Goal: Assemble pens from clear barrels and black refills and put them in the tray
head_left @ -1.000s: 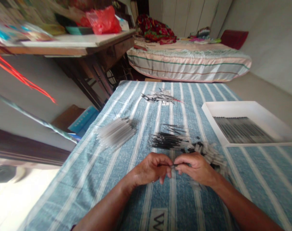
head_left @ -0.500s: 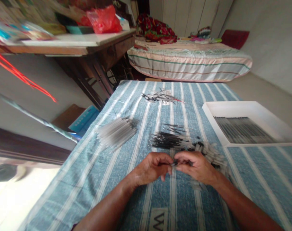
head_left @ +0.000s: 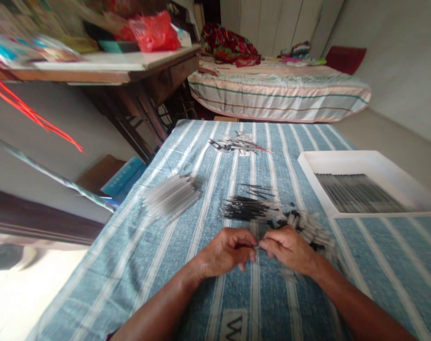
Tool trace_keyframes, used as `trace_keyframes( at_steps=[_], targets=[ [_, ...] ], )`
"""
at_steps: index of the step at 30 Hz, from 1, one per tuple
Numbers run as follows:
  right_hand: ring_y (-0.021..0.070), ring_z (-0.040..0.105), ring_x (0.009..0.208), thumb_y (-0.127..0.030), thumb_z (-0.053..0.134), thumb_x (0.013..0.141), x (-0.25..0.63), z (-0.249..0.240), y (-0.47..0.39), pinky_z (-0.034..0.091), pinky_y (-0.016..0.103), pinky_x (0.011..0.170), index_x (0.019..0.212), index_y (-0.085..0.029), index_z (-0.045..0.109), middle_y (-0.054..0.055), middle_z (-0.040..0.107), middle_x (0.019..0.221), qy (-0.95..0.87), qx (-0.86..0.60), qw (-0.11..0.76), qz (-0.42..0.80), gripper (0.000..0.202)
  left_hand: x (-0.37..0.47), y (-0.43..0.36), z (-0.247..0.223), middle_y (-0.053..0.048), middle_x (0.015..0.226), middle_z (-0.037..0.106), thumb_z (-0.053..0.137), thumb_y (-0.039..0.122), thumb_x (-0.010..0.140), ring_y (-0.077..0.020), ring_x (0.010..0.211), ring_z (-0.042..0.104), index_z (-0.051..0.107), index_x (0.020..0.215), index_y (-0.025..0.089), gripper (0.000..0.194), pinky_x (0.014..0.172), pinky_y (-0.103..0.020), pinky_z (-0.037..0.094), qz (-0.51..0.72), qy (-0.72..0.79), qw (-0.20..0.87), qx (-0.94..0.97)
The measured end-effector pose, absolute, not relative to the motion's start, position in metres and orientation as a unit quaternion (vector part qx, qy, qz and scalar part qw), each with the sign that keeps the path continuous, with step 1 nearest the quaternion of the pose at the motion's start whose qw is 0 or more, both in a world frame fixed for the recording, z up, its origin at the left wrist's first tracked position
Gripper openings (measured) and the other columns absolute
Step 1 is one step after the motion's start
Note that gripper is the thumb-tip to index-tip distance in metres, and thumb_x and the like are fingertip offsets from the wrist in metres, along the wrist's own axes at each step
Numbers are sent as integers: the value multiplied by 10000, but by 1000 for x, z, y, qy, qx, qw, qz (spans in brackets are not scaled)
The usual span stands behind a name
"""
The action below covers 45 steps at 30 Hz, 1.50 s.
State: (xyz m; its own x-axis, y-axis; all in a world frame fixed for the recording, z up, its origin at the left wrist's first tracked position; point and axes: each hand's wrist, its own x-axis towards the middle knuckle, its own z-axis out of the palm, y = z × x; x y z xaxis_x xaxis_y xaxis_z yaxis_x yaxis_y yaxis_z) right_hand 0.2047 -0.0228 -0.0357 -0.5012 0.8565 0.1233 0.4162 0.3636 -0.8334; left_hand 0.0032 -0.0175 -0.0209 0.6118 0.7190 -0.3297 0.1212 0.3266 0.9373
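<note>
I watch both hands meet just below the centre of the frame. The left hand (head_left: 233, 251) pinches a small piece (head_left: 257, 246) between thumb and fingers, and the right hand (head_left: 289, 248) has its fingertips closed on the same piece from the other side; it is too small and covered for me to identify. At centre, just beyond the fingers, I see a pile of thin black rods (head_left: 249, 207); a heap of pale and dark pieces (head_left: 309, 227) lies partly behind the right hand. Left of centre I have a bundle of whitish tubes (head_left: 174, 196); toward the right edge, a white tray (head_left: 346, 161) holds a row of dark sticks (head_left: 359, 193).
</note>
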Motion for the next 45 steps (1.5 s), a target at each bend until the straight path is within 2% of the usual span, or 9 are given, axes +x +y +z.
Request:
trace_keyframes(
  at_steps=[3,7,10,14,17,23,28,33,45],
  targets=[
    [76,445,477,-292,561,842,205,-35,-23,317,185,478,693,-157,615,-43,510,518,-775,-416,285,381,208,4,-17,-21,-6,699,652,650,205,731,-71,475,509,636,828,128,125,467,-197,394,210,391,713,542],
    [73,439,448,-312,522,868,205,-34,-23,308,187,471,586,-163,561,-47,472,466,-771,-422,270,394,322,4,-18,-22,-7,693,650,662,225,724,-74,470,503,636,818,135,133,460,-200,383,213,392,714,540],
    [78,454,474,-297,565,836,205,-33,-24,316,184,479,677,-162,602,-49,505,505,-763,-425,267,407,212,5,-18,-22,-11,696,647,674,243,720,-79,481,505,642,820,135,150,466,-203,385,218,392,715,537],
    [75,457,455,-310,514,870,205,-31,-24,324,182,475,624,-160,578,-43,509,485,-749,-427,267,430,295,5,-19,-20,-15,695,636,661,237,724,-81,492,499,636,811,130,140,474,-205,388,217,399,702,548],
    [76,460,466,-301,552,840,204,-31,-24,319,179,471,698,-157,605,-48,515,504,-750,-429,276,422,210,5,-20,-18,0,662,601,654,233,725,-81,502,480,625,797,129,130,489,-207,384,223,405,694,553],
    [65,445,414,-343,470,889,200,-31,-25,324,172,458,498,-168,470,-37,486,429,-741,-435,273,433,428,6,-20,-12,40,600,496,634,184,731,-79,531,415,602,739,132,61,498,-205,325,231,401,654,599],
    [64,434,403,-360,466,885,201,-30,-24,325,170,447,487,-173,463,-40,474,414,-719,-459,292,432,440,0,-15,-6,13,680,522,557,242,817,-111,612,468,638,869,132,146,553,-224,359,176,391,626,652],
    [60,416,397,-340,488,873,202,-30,-22,310,167,438,476,-173,447,-46,465,405,-710,-466,307,429,433,-5,-11,-7,13,639,510,486,267,861,-124,605,520,616,767,134,209,567,-232,380,113,409,585,691],
    [65,420,398,-357,504,869,204,-26,-21,311,173,421,518,-173,483,-42,488,419,-705,-457,326,434,397,-1,-12,-5,56,575,387,549,271,801,-90,536,339,492,679,169,169,492,-222,253,147,435,544,702]
  ],
)
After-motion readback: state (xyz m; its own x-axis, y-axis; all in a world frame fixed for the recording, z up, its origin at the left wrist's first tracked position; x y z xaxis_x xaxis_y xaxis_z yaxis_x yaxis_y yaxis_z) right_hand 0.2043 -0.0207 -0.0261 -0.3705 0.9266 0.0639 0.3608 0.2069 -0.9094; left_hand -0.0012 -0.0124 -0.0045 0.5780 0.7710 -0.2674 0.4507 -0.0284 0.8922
